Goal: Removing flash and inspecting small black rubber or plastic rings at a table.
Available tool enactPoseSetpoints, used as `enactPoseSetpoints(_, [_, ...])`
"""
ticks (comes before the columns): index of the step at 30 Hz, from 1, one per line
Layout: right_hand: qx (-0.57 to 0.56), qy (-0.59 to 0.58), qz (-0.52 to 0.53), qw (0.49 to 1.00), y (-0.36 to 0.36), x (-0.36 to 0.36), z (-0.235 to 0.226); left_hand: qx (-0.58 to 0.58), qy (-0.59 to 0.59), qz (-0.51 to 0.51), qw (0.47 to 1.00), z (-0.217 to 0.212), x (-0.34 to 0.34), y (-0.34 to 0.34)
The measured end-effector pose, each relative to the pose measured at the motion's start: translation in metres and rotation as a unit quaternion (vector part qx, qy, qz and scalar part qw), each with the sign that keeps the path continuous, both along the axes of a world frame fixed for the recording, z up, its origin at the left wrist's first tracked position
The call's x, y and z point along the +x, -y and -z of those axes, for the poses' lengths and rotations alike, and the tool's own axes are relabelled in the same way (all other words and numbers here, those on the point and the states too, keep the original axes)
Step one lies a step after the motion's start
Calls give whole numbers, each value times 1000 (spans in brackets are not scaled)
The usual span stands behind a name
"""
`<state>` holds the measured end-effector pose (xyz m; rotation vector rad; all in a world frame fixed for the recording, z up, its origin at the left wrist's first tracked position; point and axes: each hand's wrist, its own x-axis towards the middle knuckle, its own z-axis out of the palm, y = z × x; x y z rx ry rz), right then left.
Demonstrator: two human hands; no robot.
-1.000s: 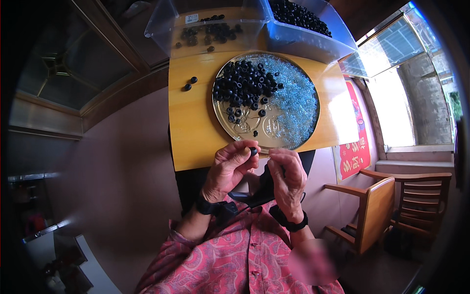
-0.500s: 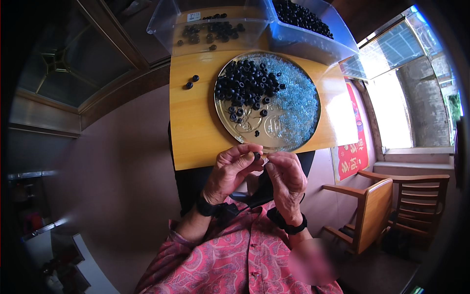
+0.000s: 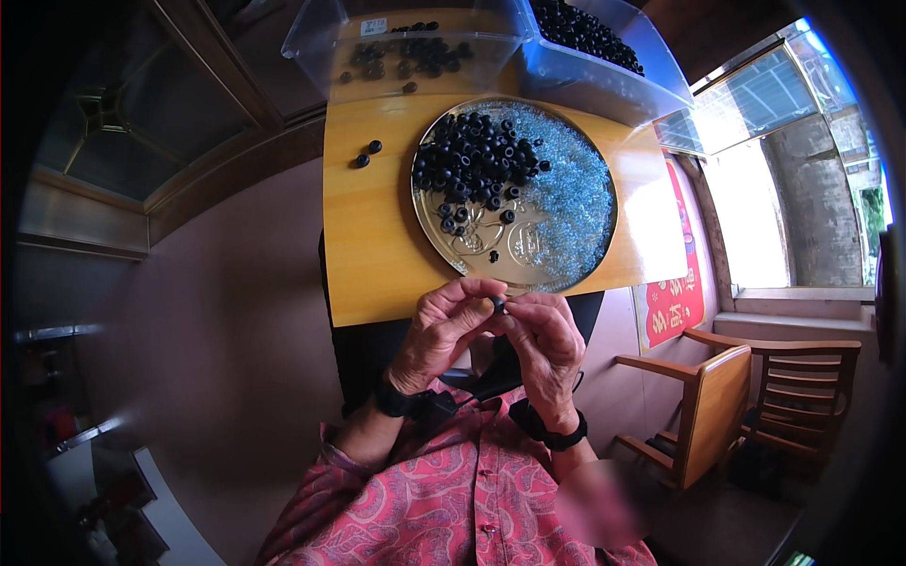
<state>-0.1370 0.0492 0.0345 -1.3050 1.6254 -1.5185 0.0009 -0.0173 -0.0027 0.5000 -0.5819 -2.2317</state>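
My left hand (image 3: 436,330) pinches a small black ring-shaped cap (image 3: 498,305) between thumb and forefinger, just off the table's near edge. My right hand (image 3: 545,344) is closed in a pinch against the cap's right side; whatever sits between its fingertips is too small and covered to make out. Beyond both hands lies a round metal tray (image 3: 472,253). Its left half bears a heap of black caps (image 3: 477,156), and a spread of tiny clear-blue pieces (image 3: 576,203) covers the right. One lone black cap (image 3: 494,257) rests near the tray's front.
The tray stands on a yellow wooden table (image 3: 363,236) with two stray black caps (image 3: 368,154) at left. Two clear plastic bins (image 3: 604,90) holding black caps stand at the back. Wooden chairs (image 3: 722,415) are at right, below a window (image 3: 755,217).
My right fingertips have come left, up against the black cap; the gap between the hands, where a small pale bit showed, has closed. My left hand keeps its pinch.
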Motion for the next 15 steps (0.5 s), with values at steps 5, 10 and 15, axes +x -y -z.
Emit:
enactPoseSetpoints(5, [26,51,-24,998,1,-2,-3,-16,38,1,999,-2,4,1])
enactPoseSetpoints(10, [107,216,-80,967,6,-6,-13,-42,82,82,992,-2,13,8])
enactPoseSetpoints(15, [125,207,-58,969,5,-4,-13,26,30,73,997,-2,12,7])
